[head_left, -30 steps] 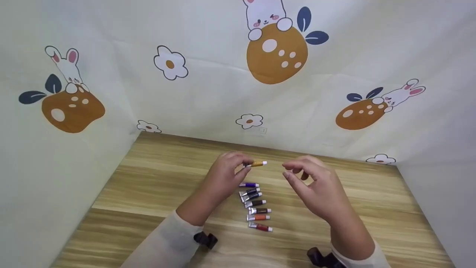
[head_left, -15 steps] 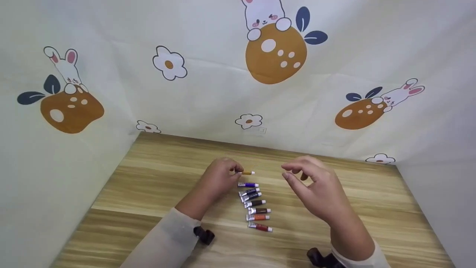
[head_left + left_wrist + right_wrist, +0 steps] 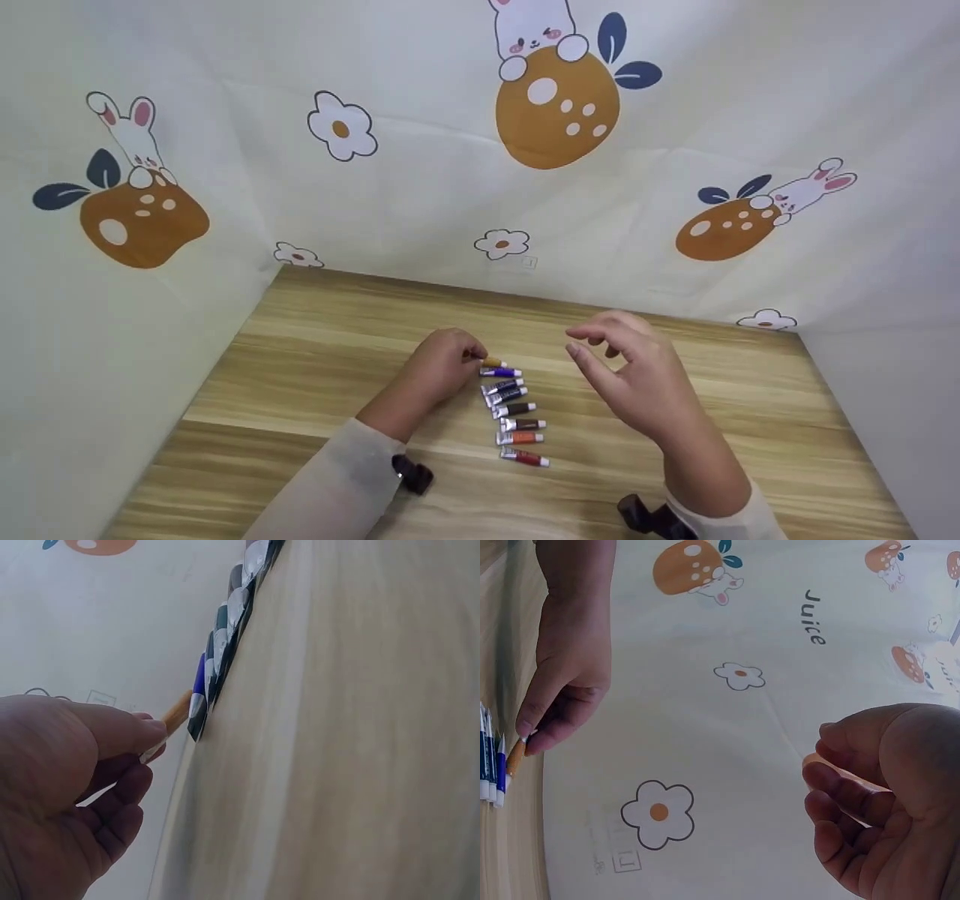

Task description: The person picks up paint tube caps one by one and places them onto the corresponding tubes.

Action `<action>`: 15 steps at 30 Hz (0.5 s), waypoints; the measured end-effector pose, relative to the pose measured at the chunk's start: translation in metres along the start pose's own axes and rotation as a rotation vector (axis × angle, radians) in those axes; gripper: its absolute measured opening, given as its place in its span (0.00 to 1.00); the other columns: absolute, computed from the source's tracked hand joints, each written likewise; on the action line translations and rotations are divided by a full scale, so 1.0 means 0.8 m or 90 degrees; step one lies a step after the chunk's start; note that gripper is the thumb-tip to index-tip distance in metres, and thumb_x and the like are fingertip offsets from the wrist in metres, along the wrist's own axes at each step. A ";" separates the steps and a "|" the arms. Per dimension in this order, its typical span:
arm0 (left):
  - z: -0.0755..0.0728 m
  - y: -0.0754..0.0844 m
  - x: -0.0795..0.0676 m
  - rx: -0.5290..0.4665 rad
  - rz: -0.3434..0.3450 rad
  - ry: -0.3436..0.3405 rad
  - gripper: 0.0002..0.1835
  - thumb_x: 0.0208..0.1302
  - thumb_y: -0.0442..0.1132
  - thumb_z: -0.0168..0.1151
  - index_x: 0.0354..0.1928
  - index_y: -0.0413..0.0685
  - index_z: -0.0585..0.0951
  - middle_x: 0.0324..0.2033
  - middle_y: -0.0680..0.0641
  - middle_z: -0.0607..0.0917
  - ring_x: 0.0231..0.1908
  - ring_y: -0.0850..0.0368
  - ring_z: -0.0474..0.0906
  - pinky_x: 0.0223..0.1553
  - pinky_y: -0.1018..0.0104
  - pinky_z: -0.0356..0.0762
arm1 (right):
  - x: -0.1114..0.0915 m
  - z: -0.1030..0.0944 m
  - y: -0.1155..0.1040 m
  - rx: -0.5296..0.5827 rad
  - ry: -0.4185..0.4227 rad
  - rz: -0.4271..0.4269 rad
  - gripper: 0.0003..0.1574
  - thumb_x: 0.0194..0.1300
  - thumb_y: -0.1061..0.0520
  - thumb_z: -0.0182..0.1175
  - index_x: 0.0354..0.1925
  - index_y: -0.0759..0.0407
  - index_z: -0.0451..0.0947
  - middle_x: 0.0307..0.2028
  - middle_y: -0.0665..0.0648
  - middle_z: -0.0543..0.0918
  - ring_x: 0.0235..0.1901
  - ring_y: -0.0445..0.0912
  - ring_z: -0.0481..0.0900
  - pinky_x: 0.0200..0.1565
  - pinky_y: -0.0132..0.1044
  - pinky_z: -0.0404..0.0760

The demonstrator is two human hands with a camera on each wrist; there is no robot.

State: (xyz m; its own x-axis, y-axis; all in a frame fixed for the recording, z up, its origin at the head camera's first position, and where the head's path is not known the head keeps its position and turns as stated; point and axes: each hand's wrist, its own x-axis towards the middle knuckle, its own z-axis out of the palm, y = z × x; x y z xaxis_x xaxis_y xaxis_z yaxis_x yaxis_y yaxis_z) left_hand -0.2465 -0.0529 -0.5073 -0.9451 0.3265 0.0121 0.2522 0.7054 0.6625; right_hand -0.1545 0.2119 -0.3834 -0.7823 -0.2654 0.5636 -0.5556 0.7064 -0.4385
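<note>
Between thumb and fingers, my left hand [image 3: 442,366] pinches an ochre paint tube [image 3: 493,363] by its flat end, the white cap pointing right. That tube lies close beside the purple paint tube [image 3: 502,373], at the far end of a column of small tubes. In the left wrist view the ochre tube [image 3: 178,712] slants up from the fingertips toward the purple one [image 3: 199,679]. My right hand [image 3: 637,375] hovers right of the column, fingers loosely bent and holding nothing; the right wrist view shows the same hand [image 3: 885,802] with bare fingertips.
Nearer me run dark blue tubes [image 3: 510,395], dark tubes [image 3: 517,409], an orange tube [image 3: 521,438] and a red tube [image 3: 526,457], caps to the right. The wood-grain table [image 3: 337,315] meets a printed cloth wall [image 3: 420,195] at the back and sides.
My left hand has brought the ochre tube down and toward me, from above the table's far part to beside the purple tube. The right hand stays almost still.
</note>
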 end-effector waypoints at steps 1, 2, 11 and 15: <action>0.001 -0.002 0.000 0.003 0.006 -0.002 0.06 0.69 0.34 0.71 0.44 0.49 0.92 0.48 0.46 0.91 0.55 0.47 0.86 0.64 0.49 0.82 | 0.000 0.000 0.000 0.001 0.002 -0.010 0.08 0.68 0.56 0.75 0.46 0.49 0.91 0.44 0.41 0.90 0.41 0.36 0.83 0.40 0.31 0.84; 0.001 -0.003 0.000 0.004 0.010 -0.004 0.06 0.69 0.33 0.71 0.44 0.49 0.92 0.48 0.46 0.91 0.54 0.47 0.86 0.64 0.48 0.82 | 0.000 0.001 0.001 0.002 0.005 -0.016 0.08 0.68 0.56 0.75 0.46 0.49 0.91 0.44 0.41 0.90 0.41 0.36 0.83 0.40 0.31 0.84; 0.007 -0.012 -0.001 -0.005 0.035 -0.024 0.08 0.68 0.31 0.68 0.43 0.48 0.93 0.47 0.46 0.93 0.55 0.45 0.88 0.62 0.47 0.83 | -0.002 0.001 0.001 0.016 -0.008 -0.038 0.10 0.67 0.56 0.76 0.48 0.48 0.91 0.47 0.41 0.90 0.40 0.34 0.82 0.40 0.31 0.84; 0.007 -0.010 -0.003 -0.010 0.058 -0.031 0.09 0.70 0.30 0.66 0.45 0.46 0.92 0.49 0.44 0.92 0.56 0.44 0.87 0.64 0.46 0.83 | -0.001 0.001 0.002 0.007 -0.024 -0.022 0.11 0.67 0.54 0.75 0.48 0.48 0.91 0.47 0.41 0.90 0.41 0.34 0.82 0.41 0.32 0.84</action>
State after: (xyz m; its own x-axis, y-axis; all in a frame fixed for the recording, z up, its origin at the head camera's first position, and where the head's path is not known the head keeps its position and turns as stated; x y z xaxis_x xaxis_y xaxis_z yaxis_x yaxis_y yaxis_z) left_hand -0.2455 -0.0559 -0.5166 -0.9074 0.4187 0.0371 0.3329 0.6621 0.6714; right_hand -0.1546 0.2129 -0.3850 -0.7727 -0.3145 0.5514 -0.5853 0.6892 -0.4270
